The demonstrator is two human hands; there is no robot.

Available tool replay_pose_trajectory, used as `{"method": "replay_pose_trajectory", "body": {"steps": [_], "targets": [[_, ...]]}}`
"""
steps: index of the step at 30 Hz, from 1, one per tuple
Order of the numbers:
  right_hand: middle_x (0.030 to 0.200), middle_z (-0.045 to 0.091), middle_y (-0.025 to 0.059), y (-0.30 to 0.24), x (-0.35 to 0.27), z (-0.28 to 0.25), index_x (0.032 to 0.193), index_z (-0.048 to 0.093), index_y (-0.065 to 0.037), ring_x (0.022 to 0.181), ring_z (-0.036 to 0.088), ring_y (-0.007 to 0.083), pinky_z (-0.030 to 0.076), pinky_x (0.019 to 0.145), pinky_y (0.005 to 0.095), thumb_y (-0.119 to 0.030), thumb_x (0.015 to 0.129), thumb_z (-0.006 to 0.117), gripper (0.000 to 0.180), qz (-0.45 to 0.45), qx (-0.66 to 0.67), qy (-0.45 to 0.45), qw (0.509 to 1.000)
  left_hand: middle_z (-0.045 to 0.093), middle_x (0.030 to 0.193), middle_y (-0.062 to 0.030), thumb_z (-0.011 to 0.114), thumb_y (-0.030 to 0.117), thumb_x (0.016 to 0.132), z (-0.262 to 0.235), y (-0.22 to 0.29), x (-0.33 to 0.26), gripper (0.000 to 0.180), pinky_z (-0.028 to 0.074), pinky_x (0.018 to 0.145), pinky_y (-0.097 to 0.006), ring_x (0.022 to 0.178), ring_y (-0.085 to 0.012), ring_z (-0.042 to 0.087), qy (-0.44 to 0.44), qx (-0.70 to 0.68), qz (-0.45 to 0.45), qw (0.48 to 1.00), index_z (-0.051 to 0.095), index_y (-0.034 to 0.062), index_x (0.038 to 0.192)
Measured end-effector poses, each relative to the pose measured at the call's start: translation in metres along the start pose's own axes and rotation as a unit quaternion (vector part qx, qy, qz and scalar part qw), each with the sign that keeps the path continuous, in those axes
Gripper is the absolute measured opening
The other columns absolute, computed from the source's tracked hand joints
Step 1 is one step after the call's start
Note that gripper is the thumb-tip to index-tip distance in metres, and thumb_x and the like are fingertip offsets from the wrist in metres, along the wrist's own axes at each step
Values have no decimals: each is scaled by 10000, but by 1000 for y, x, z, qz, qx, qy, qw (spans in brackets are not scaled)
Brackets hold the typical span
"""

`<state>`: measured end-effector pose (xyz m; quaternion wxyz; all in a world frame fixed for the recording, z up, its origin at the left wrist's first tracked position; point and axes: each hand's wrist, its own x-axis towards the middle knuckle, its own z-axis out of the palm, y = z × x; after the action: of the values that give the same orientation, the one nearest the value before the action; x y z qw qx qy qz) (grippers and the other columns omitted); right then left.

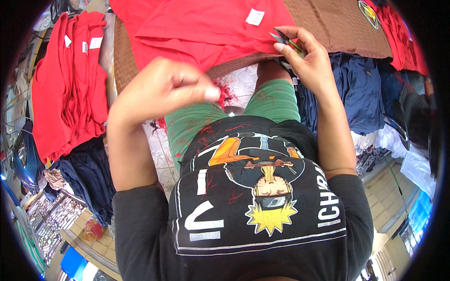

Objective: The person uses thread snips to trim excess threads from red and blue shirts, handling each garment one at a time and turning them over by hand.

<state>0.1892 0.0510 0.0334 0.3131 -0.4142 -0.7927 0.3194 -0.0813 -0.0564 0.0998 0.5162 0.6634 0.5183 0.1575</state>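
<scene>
1. The left hand is raised above the lap, fingers curled into a loose fist; whether it pinches anything between thumb and fingertips cannot be told.
2. Just below and right of it, loose red threads lie on the green shorts.
3. The right hand grips small thread snips at the hem of the red garment, which spreads away from both hands.
4. Beyond the right hand lies a brown garment; to its right, dark blue clothes.
5. Far left of the left hand hang folded red shirts.
</scene>
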Motion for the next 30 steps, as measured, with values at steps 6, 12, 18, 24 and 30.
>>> {"method": "replay_pose_trajectory", "body": {"steps": [6, 12, 18, 24, 30], "targets": [[888, 660, 126, 4, 11, 10, 984, 686, -61, 829, 641, 308, 503, 748, 362, -220, 792, 711, 250, -74, -88, -31, 993, 670, 936, -86, 671, 147, 826, 32, -42, 66, 153, 496, 808, -329, 908, -239, 633, 372, 276, 137, 876, 678, 44, 940], [855, 655, 148, 2, 15, 4, 926, 681, -32, 804, 640, 319, 502, 726, 363, -167, 807, 688, 180, -65, -17, -10, 998, 665, 920, -43, 655, 85, 813, 25, -49, 71, 113, 490, 782, -330, 887, -231, 623, 441, 300, 150, 833, 692, 101, 918], [866, 649, 149, -1, 10, 13, 907, 668, -33, 814, 635, 341, 499, 720, 400, -166, 785, 692, 182, -42, -69, -23, 996, 655, 911, -3, 667, 104, 779, 16, -45, 54, 134, 468, 720, -343, 825, -215, 595, 401, 435, 151, 792, 705, 173, 887], [871, 651, 141, 9, 6, 16, 894, 672, -39, 826, 635, 345, 499, 727, 421, -148, 739, 695, 190, -11, -92, -53, 994, 669, 949, -37, 676, 105, 783, 31, -28, 58, 100, 500, 793, -354, 901, -238, 629, 455, 223, 152, 849, 708, 108, 878], [855, 648, 140, 9, 6, 16, 890, 672, -44, 809, 637, 344, 499, 717, 422, -179, 749, 705, 198, -26, -100, -49, 993, 682, 966, -79, 700, 74, 789, 59, -39, 82, 154, 524, 774, -292, 888, -202, 662, 391, 180, 155, 889, 704, 51, 942]]}}
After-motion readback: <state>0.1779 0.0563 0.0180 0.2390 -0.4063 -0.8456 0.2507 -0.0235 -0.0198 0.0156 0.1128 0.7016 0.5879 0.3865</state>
